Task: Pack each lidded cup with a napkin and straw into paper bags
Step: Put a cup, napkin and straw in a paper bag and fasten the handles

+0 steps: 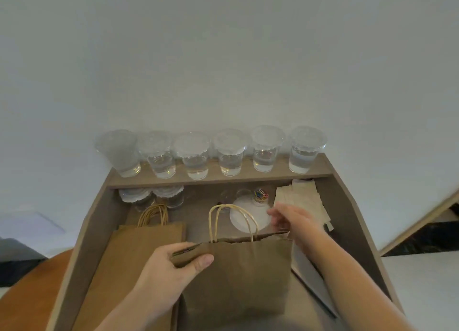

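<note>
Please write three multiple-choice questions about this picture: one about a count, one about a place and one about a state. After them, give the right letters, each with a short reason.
1. How many cups with lids stand in the row on the shelf?
A. four
B. six
C. nine

2. Where do the napkins lie?
A. on the shelf among the cups
B. on the lower level at the back right, just beyond the right hand
C. under the row of cups at the far left

3. What is the left hand doing?
A. gripping the top left corner of the paper bag
B. lying flat and holding nothing
C. lifting a cup

Answers:
1 B: six lids can be counted along the shelf.
2 B: the pale stack shows behind the right hand, below the shelf.
3 A: the thumb lies on the front of the bag's corner and the fingers go behind it.
</note>
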Tool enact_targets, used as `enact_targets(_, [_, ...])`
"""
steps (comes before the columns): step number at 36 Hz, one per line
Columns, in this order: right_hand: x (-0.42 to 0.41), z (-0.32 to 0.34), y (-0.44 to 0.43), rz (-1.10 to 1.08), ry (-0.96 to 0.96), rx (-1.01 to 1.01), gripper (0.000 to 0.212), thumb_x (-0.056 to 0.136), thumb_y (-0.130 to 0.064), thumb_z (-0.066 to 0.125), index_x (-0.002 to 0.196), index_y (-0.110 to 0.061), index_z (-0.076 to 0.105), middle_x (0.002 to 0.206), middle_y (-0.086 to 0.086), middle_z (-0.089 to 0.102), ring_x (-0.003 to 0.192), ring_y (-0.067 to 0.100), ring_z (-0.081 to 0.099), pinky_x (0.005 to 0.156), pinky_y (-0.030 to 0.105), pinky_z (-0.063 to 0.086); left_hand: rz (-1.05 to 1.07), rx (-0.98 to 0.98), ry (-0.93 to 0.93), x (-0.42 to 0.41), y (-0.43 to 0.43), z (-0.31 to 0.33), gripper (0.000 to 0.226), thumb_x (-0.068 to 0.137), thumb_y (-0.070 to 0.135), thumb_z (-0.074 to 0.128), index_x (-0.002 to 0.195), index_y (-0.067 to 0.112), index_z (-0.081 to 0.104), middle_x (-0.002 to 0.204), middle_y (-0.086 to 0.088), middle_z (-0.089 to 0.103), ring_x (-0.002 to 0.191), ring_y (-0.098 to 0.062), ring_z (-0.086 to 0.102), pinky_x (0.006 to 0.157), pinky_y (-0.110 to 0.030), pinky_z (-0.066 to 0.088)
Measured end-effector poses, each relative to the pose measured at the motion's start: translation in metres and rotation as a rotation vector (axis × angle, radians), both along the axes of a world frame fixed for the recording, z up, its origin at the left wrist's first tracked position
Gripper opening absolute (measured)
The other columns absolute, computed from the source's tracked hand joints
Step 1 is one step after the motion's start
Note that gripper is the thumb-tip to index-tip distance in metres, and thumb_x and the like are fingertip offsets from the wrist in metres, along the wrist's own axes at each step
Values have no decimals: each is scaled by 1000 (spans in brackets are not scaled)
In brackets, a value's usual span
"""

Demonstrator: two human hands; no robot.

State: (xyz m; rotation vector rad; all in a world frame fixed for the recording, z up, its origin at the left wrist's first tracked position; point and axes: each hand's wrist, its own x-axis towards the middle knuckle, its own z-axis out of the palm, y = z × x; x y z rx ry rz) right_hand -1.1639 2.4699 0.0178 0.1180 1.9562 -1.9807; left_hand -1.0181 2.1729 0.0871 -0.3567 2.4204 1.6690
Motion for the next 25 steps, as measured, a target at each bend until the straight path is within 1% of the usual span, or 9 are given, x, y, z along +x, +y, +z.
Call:
enact_targets(2, [-25,-21,-7,-21,67,309,19,100,-35,71,88,-26,82,79,2,73,77,19,68,84,44,59,0,-4,-6,0,-1,1,30,74,58,79,97,40,83,96,9,82,90,-5,76,91,-41,60])
enact_targets(4, [-47,-38,-14,-62,96,443,13,101,-32,69,96,-30,81,79,-3,73,75,17,68,73,32,58,-3,-6,-21,-2,-2,2,29,74,58,80,98,42,83,97,10,82,92,-5,76,94,-42,60])
enact_targets(6, [-66,-48,-21,-77,126,535,15,101,-33,68,108,-28,80,85,-10,71,79,10,66,73,27,54,-7,-46,-23,-3,-2,2,28,73,60,80,97,46,81,97,13,81,91,-1,75,90,-34,59])
enact_targets(9, [-89,-55,-28,-52,182,619,22,100,-31,67,119,-27,78,101,-11,71,95,9,65,84,28,49,-59,-109,-23,-6,0,7,21,79,57,81,99,48,79,96,16,80,92,3,72,81,-22,54])
enact_targets(11, [-103,-56,-33,-39,188,670,24,99,-26,66,120,-27,79,106,-6,73,90,8,63,85,29,48,-78,-124,-26,-8,1,9,18,82,52,82,98,44,80,95,13,80,91,1,72,78,-21,53])
enact_targets(13, [-116,-57,-39,-20,174,715,21,99,-23,66,114,-27,81,106,-4,76,84,8,60,82,31,48,-74,-132,-37,-11,2,11,18,82,51,83,97,41,80,95,11,79,90,0,71,77,-20,53])
enact_targets(16, [-131,-61,-43,78,168,815,19,99,-25,65,90,-34,78,93,-7,74,94,22,68,83,33,54,-80,-109,-40,-13,4,14,22,75,53,82,93,40,81,95,9,78,90,1,70,76,-12,50])
enact_targets(19, [-141,-65,-47,140,157,870,18,99,-41,67,103,-31,82,102,-4,78,97,24,70,87,36,58,-80,-99,-27,-15,5,15,25,72,53,81,93,40,81,95,7,79,90,-1,71,77,-13,50])
enact_targets(25, [-145,-75,-54,129,279,969,29,99,-52,63,99,-32,84,95,-4,80,90,25,71,76,34,56,-115,-156,18,-18,0,13,25,74,57,80,93,40,80,96,11,77,94,-4,72,81,-21,52])
